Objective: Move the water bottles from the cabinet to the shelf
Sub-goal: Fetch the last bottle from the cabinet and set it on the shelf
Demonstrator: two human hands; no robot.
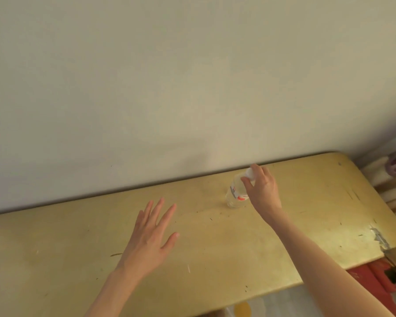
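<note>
A clear water bottle (236, 191) with a white cap and a red-and-white label stands upright on the yellow shelf (306, 213), near its back edge where it meets the pale wall (169, 76). The right hand (262, 188) reaches over it from the right, its fingers (246, 179) curled around the cap and neck, gripping the bottle at the top. The left hand (150, 236) hovers over the shelf well to the left of the bottle, palm down, fingers spread wide and holding nothing. The shelf surface is scuffed and speckled, with chipped paint at its right front corner. Something red shows below that corner, and a blurred purple thing sits at the far right edge.
</note>
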